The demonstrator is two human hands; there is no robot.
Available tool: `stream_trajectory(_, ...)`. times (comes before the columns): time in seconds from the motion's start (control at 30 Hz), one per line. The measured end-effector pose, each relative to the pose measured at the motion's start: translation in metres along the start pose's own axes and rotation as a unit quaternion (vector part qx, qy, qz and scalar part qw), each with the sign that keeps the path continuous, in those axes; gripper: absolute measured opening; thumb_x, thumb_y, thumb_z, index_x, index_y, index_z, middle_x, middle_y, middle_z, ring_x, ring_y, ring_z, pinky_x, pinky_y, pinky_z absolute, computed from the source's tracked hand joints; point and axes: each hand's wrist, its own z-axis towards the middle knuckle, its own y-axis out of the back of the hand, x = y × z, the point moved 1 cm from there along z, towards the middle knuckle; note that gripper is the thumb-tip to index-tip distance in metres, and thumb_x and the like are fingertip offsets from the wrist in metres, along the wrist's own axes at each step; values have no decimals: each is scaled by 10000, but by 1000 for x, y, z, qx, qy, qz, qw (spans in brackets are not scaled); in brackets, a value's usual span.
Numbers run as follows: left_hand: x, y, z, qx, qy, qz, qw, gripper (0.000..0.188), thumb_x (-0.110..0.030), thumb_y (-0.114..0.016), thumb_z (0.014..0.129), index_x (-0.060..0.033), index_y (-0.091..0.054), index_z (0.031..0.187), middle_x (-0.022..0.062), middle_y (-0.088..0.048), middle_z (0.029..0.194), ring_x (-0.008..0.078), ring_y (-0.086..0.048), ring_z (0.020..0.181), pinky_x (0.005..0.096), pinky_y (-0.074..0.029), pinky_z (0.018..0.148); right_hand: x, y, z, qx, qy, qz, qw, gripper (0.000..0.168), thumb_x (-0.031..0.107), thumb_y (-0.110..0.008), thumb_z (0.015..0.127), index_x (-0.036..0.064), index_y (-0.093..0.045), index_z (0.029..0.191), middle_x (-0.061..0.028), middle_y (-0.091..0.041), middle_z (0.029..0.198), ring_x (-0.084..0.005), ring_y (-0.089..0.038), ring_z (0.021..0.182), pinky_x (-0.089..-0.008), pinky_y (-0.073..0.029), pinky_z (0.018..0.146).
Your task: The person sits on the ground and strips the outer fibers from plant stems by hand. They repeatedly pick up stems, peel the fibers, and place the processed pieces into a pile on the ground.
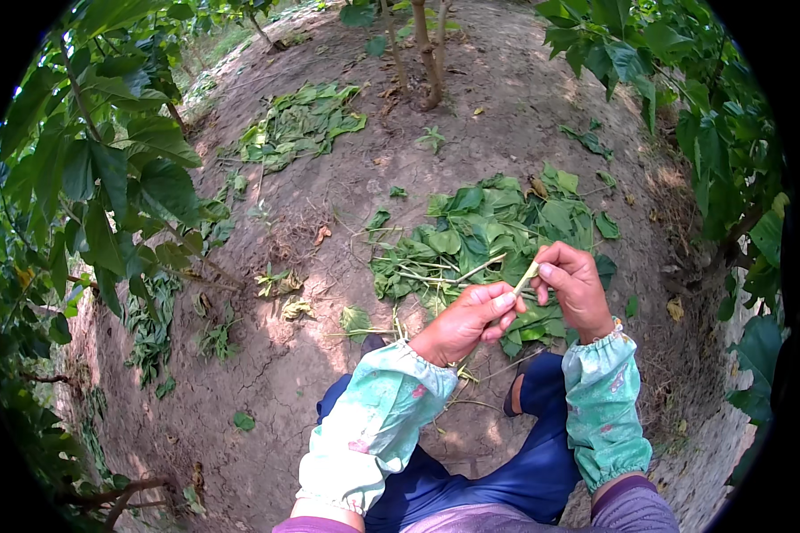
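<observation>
Between both hands is a pale green plant stem (pixel 525 280), held at a slant. My left hand (pixel 477 316) grips its lower part, and my right hand (pixel 568 283) pinches its upper end between thumb and fingers. Just beyond and beneath the hands, a heap of picked green leaves (pixel 493 226) lies on the soil. Several thin, leafless stems (pixel 477 270) rest on the near left part of that heap. Green patterned sleeve covers are on both forearms.
Another pile of leaves (pixel 303 126) lies further off to the left. A shrub's thin trunks (pixel 427 60) rise at the top. Leafy branches (pixel 107 160) hang on the left, and more foliage (pixel 707 133) is on the right. Cracked bare soil (pixel 287 400) shows around my feet.
</observation>
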Motion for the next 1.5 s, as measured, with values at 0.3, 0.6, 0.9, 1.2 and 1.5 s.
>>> stream_trajectory(0.3, 7, -1, 4, -3, -13, 27, 1000, 223, -270, -543, 1045, -62, -623, 1053, -45, -492, 774, 25, -350, 584, 170, -282, 520, -4, 2, 0, -13, -16, 38, 999, 73, 45, -559, 933, -13, -597, 912, -61, -604, 801, -91, -547, 583, -220, -442, 512)
stream_trajectory(0.6, 0, -19, 7, -140, -196, 249, 938, 177, -200, -558, 1031, -35, -621, 1011, -70, -510, 748, 4, -409, 645, 186, -312, 556, -19, -11, 3, -53, -89, 166, 981, 110, 102, -551, 940, 15, -600, 892, -40, -620, 739, -100, -554, 565, -234, -446, 514)
stream_trajectory(0.9, -1, -1, 6, -251, -224, 156, 929, 140, -190, -601, 1013, -52, -620, 1026, -58, -522, 736, 18, -435, 622, 197, -348, 537, -24, -25, 0, -19, -32, -22, 999, 128, 105, -554, 936, 18, -557, 843, -26, -590, 710, -83, -557, 561, -233, -444, 508)
stream_trajectory(1.2, -8, 10, 5, -307, -215, 11, 927, 213, -277, -615, 1007, -64, -626, 1014, -38, -550, 710, 44, -466, 547, 200, -350, 497, -11, -48, -6, 156, -49, -102, 981, 134, 77, -551, 910, 30, -509, 793, -17, -566, 762, -68, -508, 601, -241, -436, 541)
stream_trajectory(1.5, -27, 12, -2, -328, -295, 234, 866, 106, -122, -626, 984, -26, -600, 1020, -26, -590, 798, 34, -516, 656, 205, -429, 574, -13, -57, 1, -109, 47, -90, 989, 163, 97, -638, 958, -25, -601, 1059, -73, -657, 937, -85, -600, 659, -242, -512, 629)
